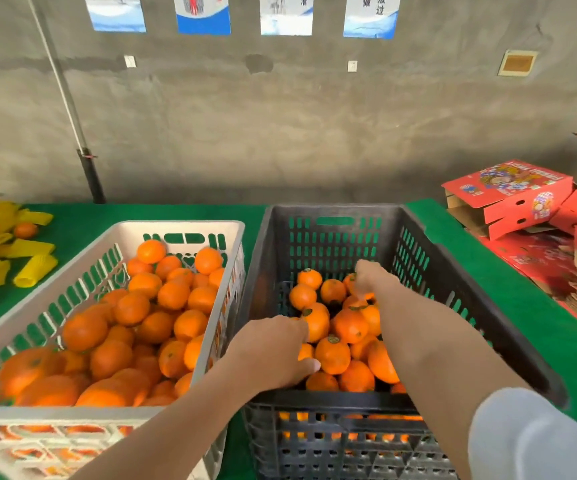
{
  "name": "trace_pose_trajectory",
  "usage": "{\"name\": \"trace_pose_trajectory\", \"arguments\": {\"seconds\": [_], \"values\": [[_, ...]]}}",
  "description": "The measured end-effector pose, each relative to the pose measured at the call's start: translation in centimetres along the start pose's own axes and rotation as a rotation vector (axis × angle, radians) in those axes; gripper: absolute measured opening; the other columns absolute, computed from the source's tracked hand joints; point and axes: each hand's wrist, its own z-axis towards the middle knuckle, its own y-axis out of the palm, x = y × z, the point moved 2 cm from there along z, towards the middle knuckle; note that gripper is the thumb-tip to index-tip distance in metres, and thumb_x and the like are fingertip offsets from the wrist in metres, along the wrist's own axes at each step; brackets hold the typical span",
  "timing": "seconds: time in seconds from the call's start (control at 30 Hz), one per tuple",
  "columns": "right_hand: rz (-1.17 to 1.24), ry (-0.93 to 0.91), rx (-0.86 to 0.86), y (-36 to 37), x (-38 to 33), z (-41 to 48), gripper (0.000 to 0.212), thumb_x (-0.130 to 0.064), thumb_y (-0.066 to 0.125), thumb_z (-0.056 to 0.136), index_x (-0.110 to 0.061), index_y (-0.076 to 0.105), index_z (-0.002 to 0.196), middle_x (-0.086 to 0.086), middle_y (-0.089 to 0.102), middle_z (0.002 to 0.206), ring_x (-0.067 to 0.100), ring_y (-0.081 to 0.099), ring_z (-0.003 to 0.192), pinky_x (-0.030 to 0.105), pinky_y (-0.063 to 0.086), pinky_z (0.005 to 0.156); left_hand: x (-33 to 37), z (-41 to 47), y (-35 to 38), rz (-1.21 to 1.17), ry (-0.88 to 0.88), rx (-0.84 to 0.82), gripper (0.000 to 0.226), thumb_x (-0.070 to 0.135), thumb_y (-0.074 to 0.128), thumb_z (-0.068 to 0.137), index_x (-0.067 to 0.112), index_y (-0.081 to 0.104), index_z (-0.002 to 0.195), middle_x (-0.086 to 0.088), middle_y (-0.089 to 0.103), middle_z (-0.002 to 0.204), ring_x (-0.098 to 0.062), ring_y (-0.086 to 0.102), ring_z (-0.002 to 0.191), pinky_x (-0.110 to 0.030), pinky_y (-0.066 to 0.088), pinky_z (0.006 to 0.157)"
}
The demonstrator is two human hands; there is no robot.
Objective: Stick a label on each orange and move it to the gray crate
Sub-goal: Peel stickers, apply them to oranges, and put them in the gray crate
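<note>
Both reach into the gray crate [335, 400]: your left hand [273, 351] and right hand [371, 277] lie on the oranges [333, 355] piled there, fingers hidden beneath them, so any grip cannot be told.

The left hand [273, 351] and right hand [371, 277] hide their fingertips among the oranges [332, 355]; the top edge crops the posters [204, 15].

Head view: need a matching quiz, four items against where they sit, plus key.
1 white crate
2 gray crate
3 yellow foam sleeves
4 red boxes

A far right
B far left
C just left of the other crate
D left hand and right hand reach inside

Pairs: 1-C, 2-D, 3-B, 4-A
</note>
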Motion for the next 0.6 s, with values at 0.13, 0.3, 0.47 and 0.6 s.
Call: {"name": "trace_pose_trajectory", "arguments": {"seconds": [0.13, 0.3, 0.47, 0.6], "values": [[-0.013, 0.007, -0.002, 1.0, 0.1, 1.0, 0.048, -0.008, 0.049, 0.090, -0.005, 0.038, 0.137, 0.019, 0.047, 0.133, 0.037, 0.050, 0.117, 0.041, 0.043, 0.081, -0.1, 0.0, -0.1, 0.013, 0.000, 0.000, 0.048, 0.060, 0.052, 0.087, 0.026, 0.052, 0.120, -0.001, 0.060, 0.109, -0.024, 0.060, 0.096, -0.032, 0.040, 0.068], [-0.007, 0.014, -0.006, 0.4, -1.8, -0.2, 0.054, -0.021, 0.061, 0.086, -0.008, 0.040, 0.134, 0.021, 0.038, 0.139, 0.040, 0.041, 0.124, 0.048, 0.043, 0.100, 0.4, -0.3, -0.8, -0.030, -0.027, -0.024, 0.042, 0.054, 0.054, 0.087, 0.019, 0.059, 0.109, -0.002, 0.063, 0.100, -0.022, 0.061, 0.088, -0.034, 0.046, 0.068], [0.180, -0.481, 0.293, -4.2, -9.6, -6.6, 0.043, -0.021, 0.062, 0.089, -0.010, 0.053, 0.130, 0.013, 0.054, 0.133, 0.031, 0.049, 0.123, 0.038, 0.040, 0.101, 0.5, -1.5, -2.3, -0.412, -0.064, 0.208, 0.019, 0.026, 0.058, 0.084, 0.008, 0.064, 0.086, -0.004, 0.067, 0.081, -0.021, 0.062, 0.078, -0.037, 0.053, 0.072], [0.374, -0.792, 0.441, -3.6, -15.0, -15.4, 0.022, -0.011, 0.057, 0.090, -0.009, 0.067, 0.110, 0.009, 0.068, 0.110, 0.025, 0.061, 0.099, 0.035, 0.049, 0.089, -1.1, -4.6, -3.0, -0.778, -0.043, 0.563, 0.024, 0.020, 0.053, 0.075, 0.005, 0.054, 0.056, -0.001, 0.050, 0.050, -0.015, 0.045, 0.050, -0.026, 0.035, 0.050]]}}
